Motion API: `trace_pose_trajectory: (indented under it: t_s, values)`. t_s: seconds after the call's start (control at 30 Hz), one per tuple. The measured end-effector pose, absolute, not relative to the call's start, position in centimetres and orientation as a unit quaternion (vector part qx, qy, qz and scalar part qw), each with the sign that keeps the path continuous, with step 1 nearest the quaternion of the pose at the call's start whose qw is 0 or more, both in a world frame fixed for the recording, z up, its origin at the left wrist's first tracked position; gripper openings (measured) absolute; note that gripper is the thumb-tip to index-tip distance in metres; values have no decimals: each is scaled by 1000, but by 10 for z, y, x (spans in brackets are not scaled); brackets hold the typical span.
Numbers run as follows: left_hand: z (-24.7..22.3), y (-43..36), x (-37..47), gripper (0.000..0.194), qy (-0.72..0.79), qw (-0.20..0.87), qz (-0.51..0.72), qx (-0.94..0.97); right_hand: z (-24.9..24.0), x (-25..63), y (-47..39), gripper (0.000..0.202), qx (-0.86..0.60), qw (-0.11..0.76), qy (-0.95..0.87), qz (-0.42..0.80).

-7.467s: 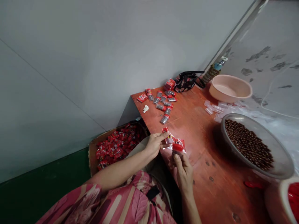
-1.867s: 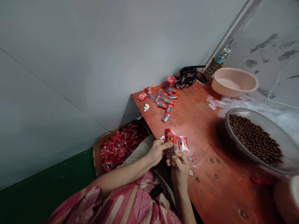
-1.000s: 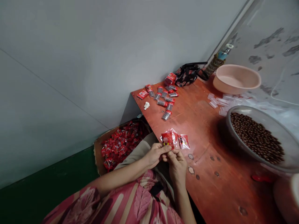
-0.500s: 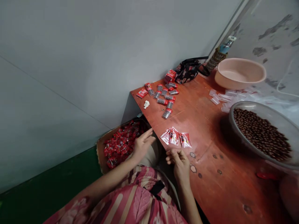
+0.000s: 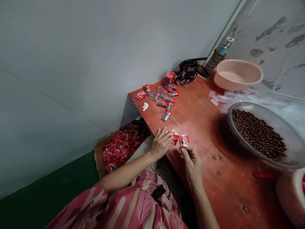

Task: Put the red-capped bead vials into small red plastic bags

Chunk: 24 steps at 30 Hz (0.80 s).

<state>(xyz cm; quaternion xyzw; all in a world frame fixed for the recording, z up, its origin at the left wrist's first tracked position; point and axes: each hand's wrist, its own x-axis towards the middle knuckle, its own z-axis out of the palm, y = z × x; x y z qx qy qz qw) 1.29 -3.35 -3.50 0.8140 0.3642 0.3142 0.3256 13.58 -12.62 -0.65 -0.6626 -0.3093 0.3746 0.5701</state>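
Note:
My left hand (image 5: 162,144) lies with its fingers stretched out over several flat red packets (image 5: 175,139) at the near edge of the table, partly covering them. A separate red packet (image 5: 184,140) with shiny foil print lies just to the right. At its lower edge, the thumb and curled fingers of my right hand (image 5: 192,163) pinch together on the packet. Farther back are several small clear jars (image 5: 166,115) with red caps and dark contents.
Below the table's left edge stands a carton (image 5: 97,159) full of red wrapped packets. On the red table (image 5: 202,117) are a bowl of brown balls (image 5: 259,133), clear plastic tubes (image 5: 224,99), a pink basin (image 5: 238,74), a dark floral bag (image 5: 187,72) and a pink tub (image 5: 287,190).
My left hand has moved right from above the carton onto the packets. My right hand has moved slightly right, to the separate packet's edge. The view has shifted a little.

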Motion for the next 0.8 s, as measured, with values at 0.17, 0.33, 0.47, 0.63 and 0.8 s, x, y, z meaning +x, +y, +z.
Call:
trace_pose_trajectory:
  t_s: [0.17,0.33,0.47,0.63,0.8]
  values:
    - [-13,-38,12,28,346,377,346,787,-2,143,-93,36,-613,619,-286,399]
    - [6,-39,7,35,390,501,395,664,6,140,-80,41,-570,645,-253,443]
    - [5,-35,4,34,390,637,326,580,9,134,-81,42,-565,616,-274,475]
    - [-5,-35,2,33,410,764,277,413,4,145,-92,32,-640,557,-320,423]
    - [-11,-39,-6,31,437,778,296,340,1,188,-109,35,-747,512,-320,278]
